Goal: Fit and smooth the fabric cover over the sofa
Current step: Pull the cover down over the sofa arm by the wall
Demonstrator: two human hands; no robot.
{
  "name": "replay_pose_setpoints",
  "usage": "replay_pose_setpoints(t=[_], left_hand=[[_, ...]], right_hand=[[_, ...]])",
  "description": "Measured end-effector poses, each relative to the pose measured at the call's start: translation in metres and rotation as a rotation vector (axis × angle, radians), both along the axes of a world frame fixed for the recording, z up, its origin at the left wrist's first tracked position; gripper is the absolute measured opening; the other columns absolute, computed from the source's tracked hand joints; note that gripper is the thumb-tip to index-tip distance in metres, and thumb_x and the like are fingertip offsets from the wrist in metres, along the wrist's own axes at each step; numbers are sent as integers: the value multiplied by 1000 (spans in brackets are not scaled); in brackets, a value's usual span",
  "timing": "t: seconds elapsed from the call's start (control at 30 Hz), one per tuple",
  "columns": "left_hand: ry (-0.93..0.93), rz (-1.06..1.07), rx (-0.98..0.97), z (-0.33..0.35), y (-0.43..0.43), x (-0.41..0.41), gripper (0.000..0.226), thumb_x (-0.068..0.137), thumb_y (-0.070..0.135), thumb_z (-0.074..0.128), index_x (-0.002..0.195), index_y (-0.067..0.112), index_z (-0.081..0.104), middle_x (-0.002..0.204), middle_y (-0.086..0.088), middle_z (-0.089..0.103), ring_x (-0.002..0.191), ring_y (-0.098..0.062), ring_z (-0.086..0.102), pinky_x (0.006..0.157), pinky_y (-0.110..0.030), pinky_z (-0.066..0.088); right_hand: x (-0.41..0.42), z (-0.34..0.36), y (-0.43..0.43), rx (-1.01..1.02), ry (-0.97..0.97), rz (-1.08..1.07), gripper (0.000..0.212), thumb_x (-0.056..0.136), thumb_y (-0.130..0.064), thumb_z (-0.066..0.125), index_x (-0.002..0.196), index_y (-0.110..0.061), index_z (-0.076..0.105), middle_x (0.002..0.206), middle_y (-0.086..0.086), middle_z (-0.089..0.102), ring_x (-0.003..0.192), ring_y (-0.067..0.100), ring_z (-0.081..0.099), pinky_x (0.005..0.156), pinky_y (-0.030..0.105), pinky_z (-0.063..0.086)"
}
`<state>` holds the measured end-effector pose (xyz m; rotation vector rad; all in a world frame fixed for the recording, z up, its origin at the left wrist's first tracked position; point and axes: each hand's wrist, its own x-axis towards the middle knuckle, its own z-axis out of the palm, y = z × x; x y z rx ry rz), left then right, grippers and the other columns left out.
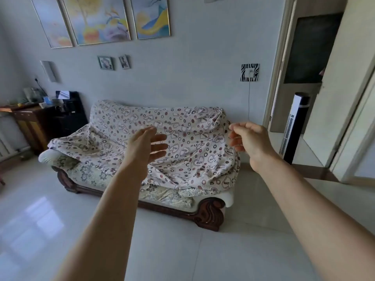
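Sofa (91, 173) by wall (192, 82), cover (182, 138) beyond L+R fingers (160, 138)

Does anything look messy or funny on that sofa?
Yes. The white fabric cover printed with hearts and circles lies crooked and rumpled on the floral sofa with dark carved wood trim: its left front corner and lower front are bare.
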<state>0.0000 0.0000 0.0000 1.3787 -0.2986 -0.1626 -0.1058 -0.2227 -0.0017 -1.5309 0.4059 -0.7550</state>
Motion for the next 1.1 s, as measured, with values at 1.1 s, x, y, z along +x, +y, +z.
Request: replay_pose_setpoints(t=[1.1], left_hand=[[264,6,-153,-53,-424,313,19,99,20,50,114,12,57,87,-6,69,65,-18,63,61,-31,56]], right_hand=[[307,-22,-409,26,131,49,15,94,-7,52,93,-6,67,71,5,64,53,14,56,50,26,38]])
